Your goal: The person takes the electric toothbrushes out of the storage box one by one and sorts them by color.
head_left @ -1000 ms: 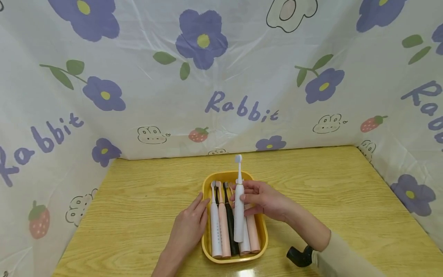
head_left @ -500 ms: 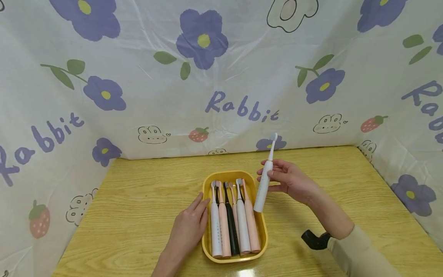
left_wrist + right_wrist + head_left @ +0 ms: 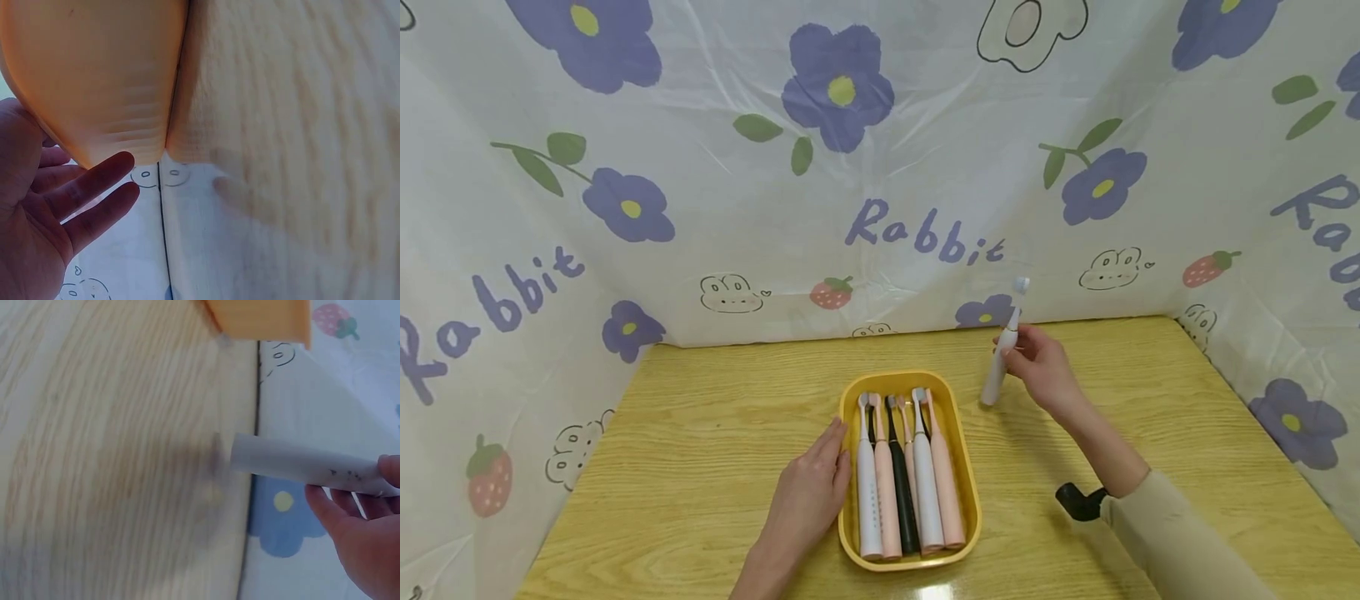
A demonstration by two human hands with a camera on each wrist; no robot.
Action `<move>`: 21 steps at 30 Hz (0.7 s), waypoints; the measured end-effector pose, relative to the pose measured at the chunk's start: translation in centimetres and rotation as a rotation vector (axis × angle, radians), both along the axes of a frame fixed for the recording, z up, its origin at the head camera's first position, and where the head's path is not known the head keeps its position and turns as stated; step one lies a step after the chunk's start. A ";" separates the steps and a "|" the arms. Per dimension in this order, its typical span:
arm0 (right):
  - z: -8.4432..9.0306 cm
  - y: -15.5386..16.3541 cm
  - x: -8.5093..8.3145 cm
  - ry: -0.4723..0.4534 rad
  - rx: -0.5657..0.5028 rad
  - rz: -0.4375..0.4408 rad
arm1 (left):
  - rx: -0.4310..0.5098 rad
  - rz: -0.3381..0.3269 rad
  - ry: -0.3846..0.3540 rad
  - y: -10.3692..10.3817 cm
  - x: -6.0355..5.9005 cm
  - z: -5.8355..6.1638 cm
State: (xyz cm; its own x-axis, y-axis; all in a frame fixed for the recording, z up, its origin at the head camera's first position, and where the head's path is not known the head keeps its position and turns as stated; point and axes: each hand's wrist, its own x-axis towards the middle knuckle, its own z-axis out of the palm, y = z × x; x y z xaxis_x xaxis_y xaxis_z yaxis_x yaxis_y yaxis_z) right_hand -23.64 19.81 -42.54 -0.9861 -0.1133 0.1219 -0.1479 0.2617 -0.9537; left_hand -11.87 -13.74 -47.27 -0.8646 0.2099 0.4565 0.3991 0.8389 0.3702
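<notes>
In the head view, a white electric toothbrush (image 3: 1002, 358) is gripped near its upper handle by the right hand (image 3: 1041, 367), fingers curled round it; it is held almost upright, brush head up, with its base just above the wooden table (image 3: 715, 433), to the right of the yellow tray (image 3: 847, 398) and apart from it. Five toothbrushes (image 3: 904, 475) are seen lying side by side in the tray, white, pink and black. The left hand (image 3: 808, 496) is laid flat on the table with straight fingers against the tray's left wall, nothing being held. A flowered cloth (image 3: 880, 167) is hung behind the table.

In the left wrist view, the tray's outer wall (image 3: 100, 75) is touched by relaxed, extended fingers (image 3: 94, 181).

In the right wrist view, the white handle (image 3: 300, 464) is seen pinched by the fingers (image 3: 350, 506), its free end over the table edge, the tray corner (image 3: 262, 319) well apart
</notes>
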 end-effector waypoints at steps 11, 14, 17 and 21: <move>-2.6 -0.4 -1.5 0.199 0.134 -0.132 | 0.020 -0.012 0.017 -0.1 0.1 -0.1; -2.6 -0.5 -1.5 0.197 0.130 -0.126 | 0.016 -0.015 0.022 -0.1 0.1 -0.1; -1.5 -0.9 -0.8 0.190 0.129 -0.111 | 0.009 -0.015 0.019 -0.2 0.0 -0.1; -1.4 -0.9 -1.0 0.187 0.139 -0.099 | -0.015 -0.013 0.013 -0.3 -0.1 0.1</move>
State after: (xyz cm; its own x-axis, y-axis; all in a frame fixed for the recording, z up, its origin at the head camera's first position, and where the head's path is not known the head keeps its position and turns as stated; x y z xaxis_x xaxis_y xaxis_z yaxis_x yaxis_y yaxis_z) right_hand -24.64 18.87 -43.92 -0.9550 -0.0453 0.2932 -0.2854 0.4103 -0.8661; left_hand -11.95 -14.04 -47.18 -0.8560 0.2280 0.4640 0.4144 0.8392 0.3522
